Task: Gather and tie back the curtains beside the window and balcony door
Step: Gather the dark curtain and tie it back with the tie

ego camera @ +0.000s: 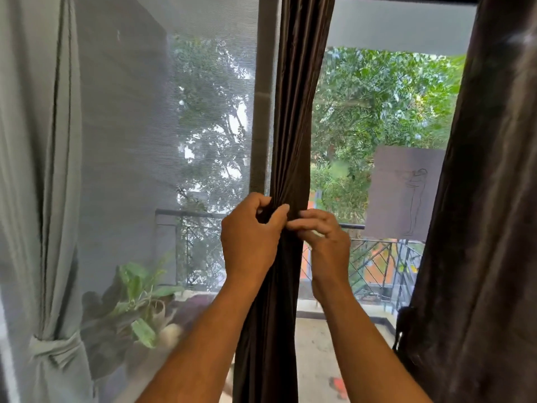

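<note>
A dark brown curtain (293,126) hangs in the middle, gathered into a narrow bunch of folds. My left hand (250,237) grips the bunch from the left at about mid height, fingers curled round the fabric. My right hand (325,242) pinches the folds from the right at the same height, fingertips meeting those of the left hand. A second dark brown curtain (488,199) hangs at the right edge. At the far left a pale grey-green curtain (37,170) hangs gathered, with a knotted tie (55,349) of the same cloth low down.
A mesh screen (130,141) fills the window on the left, with a potted leafy plant (136,301) behind it. Right of the middle curtain the balcony door stands open onto a concrete floor (325,344) and a metal railing (383,263). Trees lie beyond.
</note>
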